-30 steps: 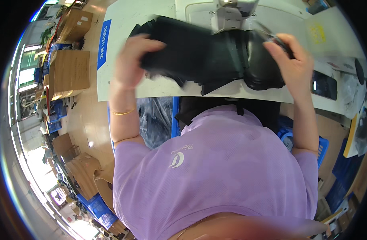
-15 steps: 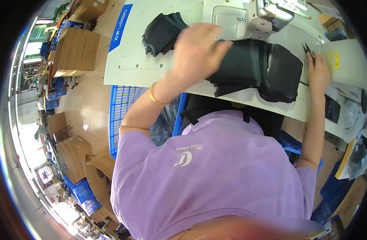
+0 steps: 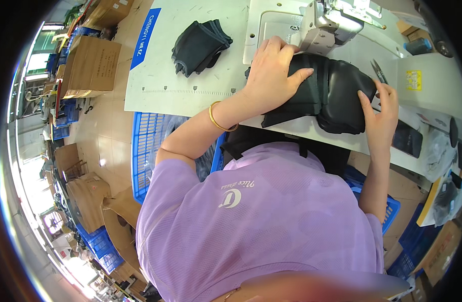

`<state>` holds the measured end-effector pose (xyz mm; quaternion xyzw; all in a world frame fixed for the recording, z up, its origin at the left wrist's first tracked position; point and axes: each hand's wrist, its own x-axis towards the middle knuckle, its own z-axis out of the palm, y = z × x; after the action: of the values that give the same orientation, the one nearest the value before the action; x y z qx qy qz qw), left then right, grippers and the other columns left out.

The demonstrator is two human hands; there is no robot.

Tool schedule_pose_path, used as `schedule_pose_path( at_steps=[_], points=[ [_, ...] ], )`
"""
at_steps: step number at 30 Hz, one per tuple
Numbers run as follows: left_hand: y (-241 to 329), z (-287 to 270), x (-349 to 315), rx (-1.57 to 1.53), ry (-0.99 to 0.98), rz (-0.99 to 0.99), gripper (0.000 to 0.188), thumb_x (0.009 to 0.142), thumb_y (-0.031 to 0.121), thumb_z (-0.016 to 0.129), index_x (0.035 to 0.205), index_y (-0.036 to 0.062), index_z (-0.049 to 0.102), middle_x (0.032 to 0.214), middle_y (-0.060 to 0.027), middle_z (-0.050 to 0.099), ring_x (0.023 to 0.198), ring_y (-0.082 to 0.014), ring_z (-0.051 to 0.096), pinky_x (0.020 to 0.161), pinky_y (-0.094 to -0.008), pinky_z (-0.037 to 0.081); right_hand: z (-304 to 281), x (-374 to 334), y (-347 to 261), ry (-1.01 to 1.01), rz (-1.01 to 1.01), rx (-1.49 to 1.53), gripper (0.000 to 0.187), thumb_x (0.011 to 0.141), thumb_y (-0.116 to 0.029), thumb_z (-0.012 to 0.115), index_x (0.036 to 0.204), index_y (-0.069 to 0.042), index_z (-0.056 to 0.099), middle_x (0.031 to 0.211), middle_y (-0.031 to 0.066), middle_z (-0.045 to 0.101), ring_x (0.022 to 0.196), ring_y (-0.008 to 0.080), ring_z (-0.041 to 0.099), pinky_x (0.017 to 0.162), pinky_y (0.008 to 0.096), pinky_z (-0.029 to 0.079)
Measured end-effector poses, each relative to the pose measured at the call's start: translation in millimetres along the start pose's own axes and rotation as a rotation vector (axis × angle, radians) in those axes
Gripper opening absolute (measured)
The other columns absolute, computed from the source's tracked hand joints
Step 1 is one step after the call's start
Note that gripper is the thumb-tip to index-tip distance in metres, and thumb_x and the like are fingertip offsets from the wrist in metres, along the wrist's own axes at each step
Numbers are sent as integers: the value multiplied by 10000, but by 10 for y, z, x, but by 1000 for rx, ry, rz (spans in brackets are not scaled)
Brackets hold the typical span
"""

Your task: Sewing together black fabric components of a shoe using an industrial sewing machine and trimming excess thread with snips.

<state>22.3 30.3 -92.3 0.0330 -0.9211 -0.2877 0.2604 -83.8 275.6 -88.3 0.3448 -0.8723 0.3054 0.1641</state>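
A stack of black fabric pieces (image 3: 307, 90) lies near the table's front edge, with a smooth, shiny black bundle (image 3: 344, 95) at its right end. My left hand (image 3: 274, 75) rests across the stack's left part, fingers stretched toward the far side and thumb apart on top. At the right end, my right hand (image 3: 381, 113) grips the shiny bundle's edge, thumb on top and fingers at the side. Thread snips (image 3: 379, 72) lie on the table just beyond that hand. A smaller pile of dark fabric pieces (image 3: 201, 48) sits apart on the left.
Behind the stack stands a sewing machine (image 3: 326, 30). A blue basket (image 3: 142, 156) is below the table's left part. A dark phone-like slab (image 3: 408, 138) and clear plastic bags (image 3: 437, 153) lie at the right. Cardboard boxes (image 3: 92, 65) stand on the floor at left.
My left hand has moved right from beside the small pile onto the stack. My right hand has let go of the thread snips and come to the bundle's edge.
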Motion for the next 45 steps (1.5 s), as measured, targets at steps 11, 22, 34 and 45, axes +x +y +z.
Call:
schedule_pose_path(
  at_steps=[11, 22, 34, 45],
  points=[
    [-12, -42, -26, -321, 148, -1, 227, 787, 35, 741, 967, 19, 604, 902, -123, 619, 849, -311, 603, 792, -379, 479, 118, -22, 10, 155, -146, -50, 211, 855, -34, 686, 1065, -12, 671, 1037, 106, 640, 951, 283, 587, 842, 378, 466],
    [482, -686, 149, -812, -195, -132, 142, 805, -90, 732, 926, -36, 681, 983, -76, 675, 929, -126, 624, 826, -255, 509, -205, 199, -564, 386, 58, 567, 157, 911, -80, 693, 1053, -12, 692, 867, 5, 674, 756, 81, 590, 720, 213, 479],
    [597, -692, 316, -675, -204, -90, 176, 729, -69, 785, 814, 4, 649, 958, -77, 659, 873, -142, 602, 805, -263, 472, -60, 142, -958, 31, 108, 1109, 129, 952, -36, 628, 1073, 5, 647, 854, 9, 662, 760, 41, 593, 665, 180, 461],
    [627, -648, 348, -726, -118, -214, 132, 770, 9, 795, 856, 8, 696, 858, -20, 683, 829, -85, 625, 766, -217, 503, -88, 151, -1022, -20, 281, 1074, 157, 941, -126, 654, 1017, 9, 680, 766, -12, 646, 693, 15, 554, 600, 173, 429]
  ],
)
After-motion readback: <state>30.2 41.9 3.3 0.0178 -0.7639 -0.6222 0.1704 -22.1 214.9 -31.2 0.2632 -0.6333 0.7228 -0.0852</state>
